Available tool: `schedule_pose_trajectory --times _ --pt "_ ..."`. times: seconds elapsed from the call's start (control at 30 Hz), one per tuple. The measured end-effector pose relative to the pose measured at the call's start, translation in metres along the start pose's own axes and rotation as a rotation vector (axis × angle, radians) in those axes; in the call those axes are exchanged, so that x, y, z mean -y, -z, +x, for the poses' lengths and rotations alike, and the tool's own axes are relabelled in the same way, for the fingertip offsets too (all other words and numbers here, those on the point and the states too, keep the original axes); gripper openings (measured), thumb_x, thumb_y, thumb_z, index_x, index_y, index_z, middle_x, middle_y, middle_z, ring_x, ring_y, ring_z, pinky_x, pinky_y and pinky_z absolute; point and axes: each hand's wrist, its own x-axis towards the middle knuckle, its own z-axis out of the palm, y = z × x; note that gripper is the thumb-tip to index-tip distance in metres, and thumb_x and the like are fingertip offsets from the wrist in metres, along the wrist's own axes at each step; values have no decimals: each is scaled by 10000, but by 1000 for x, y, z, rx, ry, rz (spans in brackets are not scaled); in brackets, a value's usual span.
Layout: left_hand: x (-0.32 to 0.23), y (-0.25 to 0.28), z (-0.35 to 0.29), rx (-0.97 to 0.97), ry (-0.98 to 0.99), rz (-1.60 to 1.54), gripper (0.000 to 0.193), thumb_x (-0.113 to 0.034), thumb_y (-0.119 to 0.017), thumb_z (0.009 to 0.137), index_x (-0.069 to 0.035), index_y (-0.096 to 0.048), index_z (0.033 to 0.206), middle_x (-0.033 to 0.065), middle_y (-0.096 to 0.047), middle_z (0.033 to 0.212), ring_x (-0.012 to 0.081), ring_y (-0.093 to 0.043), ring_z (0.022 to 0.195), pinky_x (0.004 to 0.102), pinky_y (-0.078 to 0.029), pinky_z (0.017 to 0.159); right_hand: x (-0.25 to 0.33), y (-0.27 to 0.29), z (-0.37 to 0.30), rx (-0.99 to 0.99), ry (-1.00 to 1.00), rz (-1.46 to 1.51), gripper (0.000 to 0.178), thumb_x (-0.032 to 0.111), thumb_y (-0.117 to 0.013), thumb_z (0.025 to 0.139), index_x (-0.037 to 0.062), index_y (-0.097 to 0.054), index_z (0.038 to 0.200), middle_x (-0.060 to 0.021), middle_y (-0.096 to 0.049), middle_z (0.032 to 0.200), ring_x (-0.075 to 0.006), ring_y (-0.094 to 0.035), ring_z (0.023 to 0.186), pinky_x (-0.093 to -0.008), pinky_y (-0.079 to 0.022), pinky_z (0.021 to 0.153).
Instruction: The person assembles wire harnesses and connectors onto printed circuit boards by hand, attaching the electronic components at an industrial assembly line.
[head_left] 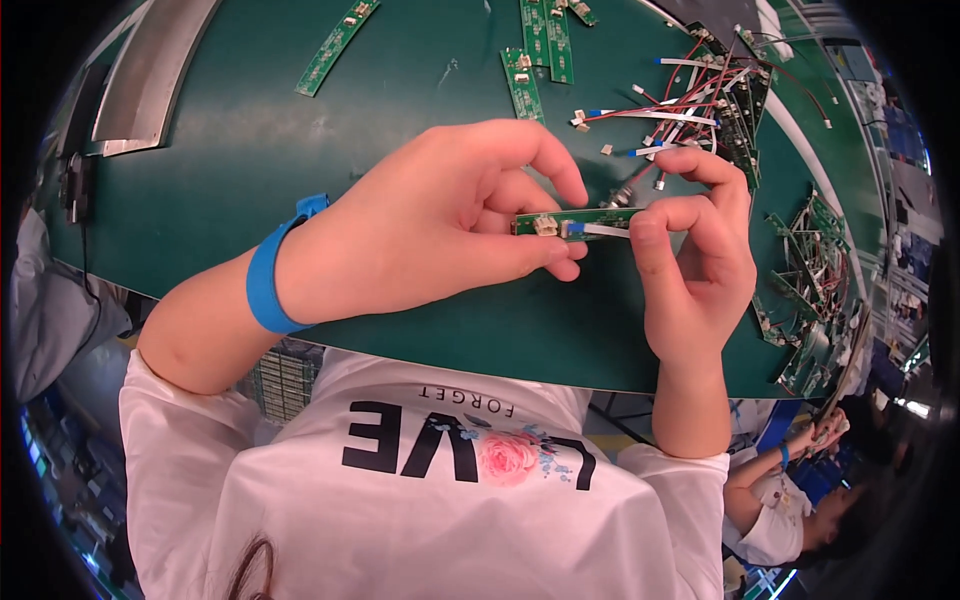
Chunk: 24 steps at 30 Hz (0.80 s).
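A narrow green circuit board [590, 215] is held level above the table between my two hands. My left hand [420, 215], with a blue band on its wrist, grips the board's left end; its thumb lies along the near edge and its index finger arches above. Near that end sits a cream connector [545, 226]. Beside it a white ribbon cable [605, 231] with a blue end runs rightward along the board. My right hand [700, 250] pinches the board's right end between thumb and index finger, where the cable goes out of sight under the thumb.
Several green boards [522, 85] lie at the far side of the green table [420, 340]. A tangle of boards, red wires and ribbon cables [690, 105] is at the far right, and a second board pile [815, 270] at the right edge. A metal tray [155, 80] stands far left.
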Motion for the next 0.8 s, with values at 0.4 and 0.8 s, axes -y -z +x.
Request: schedule_pose_trajectory --times 0.4,0.8 --pt "7 5 6 -2 -29 -160 264 74 -562 851 36 -528 1111 158 -660 1023 276 -677 954 220 -510 725 -1 0 -3 -13 -79 59 99 44 -735 733 39 -635 735 -138 -578 1019 -194 -464 917 -289 -341 778" --pt "13 5 9 1 -36 -182 254 63 -575 850 43 -535 1101 160 -661 1025 271 -676 942 297 -530 842 -2 2 -5 77 -78 -15 106 50 -652 835 -12 -601 766 -157 -537 1110 -183 -482 973 -277 -370 819"
